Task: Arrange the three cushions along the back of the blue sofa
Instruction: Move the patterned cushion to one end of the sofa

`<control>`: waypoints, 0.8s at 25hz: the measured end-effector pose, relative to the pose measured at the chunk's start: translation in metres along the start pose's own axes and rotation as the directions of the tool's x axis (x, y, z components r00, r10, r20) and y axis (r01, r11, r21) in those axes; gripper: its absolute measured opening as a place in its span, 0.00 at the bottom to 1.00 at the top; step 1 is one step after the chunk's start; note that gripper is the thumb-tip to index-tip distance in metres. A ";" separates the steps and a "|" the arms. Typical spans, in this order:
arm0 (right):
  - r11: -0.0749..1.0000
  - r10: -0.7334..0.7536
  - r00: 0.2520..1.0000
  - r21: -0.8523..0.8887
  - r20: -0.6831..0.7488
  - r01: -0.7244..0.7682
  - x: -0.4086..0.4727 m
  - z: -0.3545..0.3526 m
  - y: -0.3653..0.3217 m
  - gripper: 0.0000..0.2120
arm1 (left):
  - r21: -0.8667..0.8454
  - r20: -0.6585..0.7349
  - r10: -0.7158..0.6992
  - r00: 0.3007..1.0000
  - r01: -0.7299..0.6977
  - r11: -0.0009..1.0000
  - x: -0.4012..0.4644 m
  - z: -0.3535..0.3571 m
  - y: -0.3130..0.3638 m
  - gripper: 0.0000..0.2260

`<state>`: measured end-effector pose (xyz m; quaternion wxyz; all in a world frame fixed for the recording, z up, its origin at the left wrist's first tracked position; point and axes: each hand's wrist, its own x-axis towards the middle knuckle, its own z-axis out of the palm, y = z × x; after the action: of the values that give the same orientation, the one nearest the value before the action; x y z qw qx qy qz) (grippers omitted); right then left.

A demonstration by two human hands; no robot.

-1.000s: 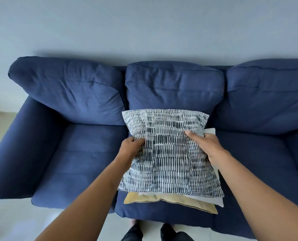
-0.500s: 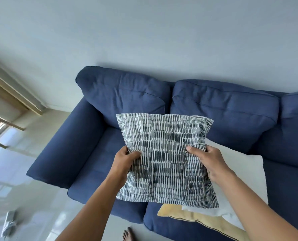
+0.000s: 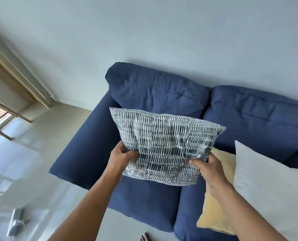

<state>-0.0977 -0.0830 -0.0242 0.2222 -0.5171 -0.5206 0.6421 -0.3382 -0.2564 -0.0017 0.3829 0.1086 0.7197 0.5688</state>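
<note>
A navy-and-white patterned cushion is held in the air above the left seat of the blue sofa, in front of the left back pillow. My left hand grips its lower left edge and my right hand grips its lower right edge. A white cushion lies on a yellow cushion, stacked on the middle seat to the right. My right forearm crosses over the yellow one.
The sofa's left armrest borders a glossy pale floor. A window with wooden frame is at far left. A small grey object lies on the floor. A bare foot shows at the sofa's front edge.
The patterned cushion has been lifted off the stack and carried left toward the sofa's left end. The view has swung left; the white and yellow cushions stay on the middle seat.
</note>
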 end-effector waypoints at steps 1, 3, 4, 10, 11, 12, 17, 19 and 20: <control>1.000 0.014 1.000 0.009 -0.007 -0.014 0.003 0.010 0.002 0.17 | -0.010 -0.005 0.004 1.000 -0.004 1.000 0.008 -0.008 0.002 0.19; 0.998 0.046 0.998 0.045 -0.039 -0.044 0.012 0.022 0.007 0.14 | -0.020 -0.031 0.002 1.000 -0.003 1.000 0.024 -0.016 0.002 0.19; 0.997 0.052 0.997 0.065 -0.058 -0.048 0.020 0.027 0.008 0.13 | -0.022 -0.046 -0.004 0.999 0.003 1.000 0.032 -0.018 0.003 0.19; 0.991 0.066 0.993 0.123 -0.095 -0.054 0.068 0.071 0.011 0.12 | 0.073 -0.107 -0.028 0.994 0.036 0.997 0.078 -0.032 0.009 0.19; 0.990 0.082 0.992 0.120 -0.099 -0.070 0.074 0.079 0.011 0.12 | 0.084 -0.117 -0.030 0.993 0.040 0.996 0.088 -0.036 0.010 0.18; 0.988 0.099 0.990 0.125 -0.096 -0.087 0.080 0.088 0.010 0.12 | 0.091 -0.126 -0.039 0.991 0.051 0.995 0.098 -0.038 0.011 0.18; 0.976 0.198 0.970 0.122 -0.143 -0.181 0.118 0.115 0.020 0.11 | 0.082 -0.154 -0.116 0.981 0.129 0.988 0.154 -0.039 -0.005 0.17; 0.972 0.223 0.957 0.114 -0.183 -0.205 0.133 0.127 0.025 0.11 | 0.094 -0.175 -0.148 0.973 0.167 0.982 0.180 -0.040 -0.011 0.17; 0.971 0.230 0.950 0.117 -0.212 -0.209 0.140 0.134 0.026 0.11 | 0.096 -0.178 -0.158 0.971 0.177 0.980 0.192 -0.039 -0.011 0.17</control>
<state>-0.2620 -0.0355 -0.1179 0.2302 -0.6300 -0.4009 0.6240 -0.4927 -0.1751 -0.0915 0.3605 0.0198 0.7867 0.5007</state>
